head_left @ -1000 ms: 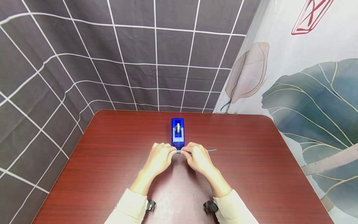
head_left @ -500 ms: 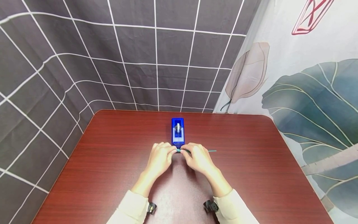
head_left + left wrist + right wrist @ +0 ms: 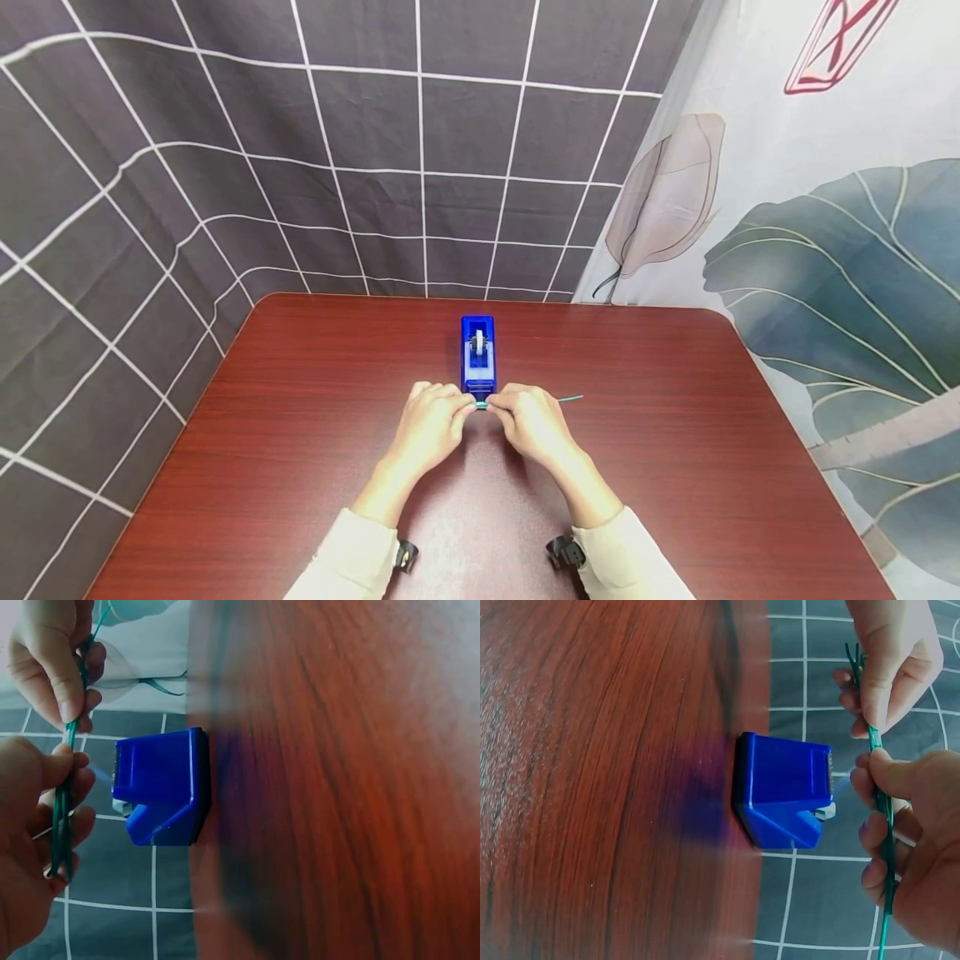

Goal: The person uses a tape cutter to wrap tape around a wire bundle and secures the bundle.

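Observation:
A bundle of thin green wires (image 3: 482,406) runs between both hands, just in front of a blue tape dispenser (image 3: 480,385). My left hand (image 3: 429,422) pinches the bundle between thumb and fingers; in the left wrist view several wire ends (image 3: 61,840) lie along its palm. Close beside it, my right hand (image 3: 531,423) pinches the same bundle, and one longer wire (image 3: 883,934) sticks out past it. A shiny patch, perhaps tape, shows on the short stretch between the thumbs. Inside the dispenser sits a tape roll (image 3: 477,342). Fingers hide much of the wires.
The dispenser stands upright on a reddish-brown wooden table (image 3: 337,358), its toothed edge facing the hands. A grey gridded cloth (image 3: 375,200) hangs behind, and a leaf-patterned curtain (image 3: 825,250) hangs to the right. Small black devices are worn on both wrists.
The hands stay almost in place, still pinching the bundle. The free wire end at the right has swung, now tilting up and away. The dispenser has not moved.

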Demonstrator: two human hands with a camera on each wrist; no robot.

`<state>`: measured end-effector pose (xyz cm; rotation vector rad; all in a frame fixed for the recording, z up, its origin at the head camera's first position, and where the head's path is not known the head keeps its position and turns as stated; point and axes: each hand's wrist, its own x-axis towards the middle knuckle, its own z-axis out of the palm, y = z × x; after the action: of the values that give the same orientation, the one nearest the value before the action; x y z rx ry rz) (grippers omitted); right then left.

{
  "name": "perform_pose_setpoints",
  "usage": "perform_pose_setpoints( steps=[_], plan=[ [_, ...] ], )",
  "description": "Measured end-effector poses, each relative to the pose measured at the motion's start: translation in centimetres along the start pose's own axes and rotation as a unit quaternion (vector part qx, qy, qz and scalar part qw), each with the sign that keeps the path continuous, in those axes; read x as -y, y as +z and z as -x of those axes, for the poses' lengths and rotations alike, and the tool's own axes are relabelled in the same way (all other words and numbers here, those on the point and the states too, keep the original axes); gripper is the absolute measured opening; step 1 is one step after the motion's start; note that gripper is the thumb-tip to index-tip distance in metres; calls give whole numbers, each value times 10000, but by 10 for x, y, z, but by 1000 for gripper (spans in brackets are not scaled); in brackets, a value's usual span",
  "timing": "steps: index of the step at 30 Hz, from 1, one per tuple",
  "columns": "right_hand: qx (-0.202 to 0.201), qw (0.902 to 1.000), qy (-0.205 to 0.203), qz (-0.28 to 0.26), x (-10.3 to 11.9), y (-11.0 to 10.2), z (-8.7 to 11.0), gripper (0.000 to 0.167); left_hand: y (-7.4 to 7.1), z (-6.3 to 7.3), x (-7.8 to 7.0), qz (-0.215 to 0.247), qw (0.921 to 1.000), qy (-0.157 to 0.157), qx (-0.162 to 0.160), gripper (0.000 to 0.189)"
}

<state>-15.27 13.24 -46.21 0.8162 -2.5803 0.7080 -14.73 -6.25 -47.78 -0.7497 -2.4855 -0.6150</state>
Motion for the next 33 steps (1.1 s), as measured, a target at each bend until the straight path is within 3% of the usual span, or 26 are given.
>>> perform_pose_setpoints(
  steps=[10,14,21,33],
  plan=[
    [-352,9966,-585,464,-4,2,0,9,-7,-8,2,-36,9973,29,737,13],
    [-404,9951,-685,595,-5,3,1,9,-8,-9,2,50,9960,-34,889,14],
    [-350,9971,-529,427,-5,3,1,7,-3,-6,2,80,9981,-42,615,8],
    [141,9996,-38,243,0,-3,-2,7,8,-1,6,-184,9988,405,-188,7]
  ],
)
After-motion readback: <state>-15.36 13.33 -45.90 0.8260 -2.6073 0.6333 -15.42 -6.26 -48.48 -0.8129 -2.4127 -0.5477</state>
